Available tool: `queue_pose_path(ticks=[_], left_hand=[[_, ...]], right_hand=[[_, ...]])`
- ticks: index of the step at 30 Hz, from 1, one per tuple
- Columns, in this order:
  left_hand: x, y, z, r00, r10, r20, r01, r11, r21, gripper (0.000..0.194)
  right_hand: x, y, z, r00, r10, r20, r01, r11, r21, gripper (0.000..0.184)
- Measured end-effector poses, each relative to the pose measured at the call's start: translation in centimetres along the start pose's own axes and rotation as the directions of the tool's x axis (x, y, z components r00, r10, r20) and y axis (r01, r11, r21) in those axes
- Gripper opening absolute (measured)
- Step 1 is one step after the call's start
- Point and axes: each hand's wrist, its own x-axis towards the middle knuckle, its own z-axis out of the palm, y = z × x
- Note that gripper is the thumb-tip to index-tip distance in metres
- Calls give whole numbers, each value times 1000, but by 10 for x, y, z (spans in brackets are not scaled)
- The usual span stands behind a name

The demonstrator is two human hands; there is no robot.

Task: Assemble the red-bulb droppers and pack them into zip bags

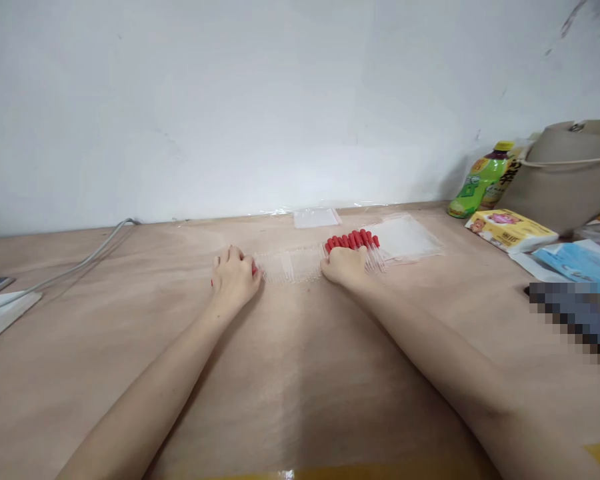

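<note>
Clear thin droppers (285, 266) with red bulbs lie in a row on the table between my two hands. My left hand (235, 272) rests at the row's left end, its fingers curled down over red bulbs; a bit of red shows beside the thumb. At the other end, my right hand (347, 265) is closed over the clear stems, touching a cluster of several red bulbs (353, 240) that point toward the wall. The fingertips of both hands are largely hidden. Just behind the right hand lies a stack of clear plastic bags (405, 237).
A small zip bag (317, 218) lies near the wall. On the right are a green drink bottle (477, 181), a yellow tissue pack (511, 230), a grey bag (565, 180), a blue packet (580, 260) and a blurred dark object. A grey cable (95, 253) runs across the left.
</note>
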Motion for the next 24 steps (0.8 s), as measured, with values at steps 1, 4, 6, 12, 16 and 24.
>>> queue_pose_path(ticks=[1,4,6,12,16,24], left_hand=[[1,-2,1,1000,3,17,-4,1000,28,24],[0,-4,5,999,21,43,-25,996,90,27],[-1,-3,6,999,34,40,-38,992,123,27],[-1,-3,10,999,23,30,-27,990,140,26],[1,-5,11,999,-19,-47,20,1000,23,25],[-14,26,-15,989,121,-79,-144,871,-470,14]], right_hand=[[-4,2,1,998,-21,-54,23,999,29,23],[-19,14,6,952,-101,-289,138,984,111,24],[-31,25,11,893,-153,-423,219,970,110,24],[-57,53,20,830,-257,-495,332,941,66,24],[-59,55,19,861,-236,-451,318,941,117,25],[-54,59,18,901,-224,-372,372,840,395,16]])
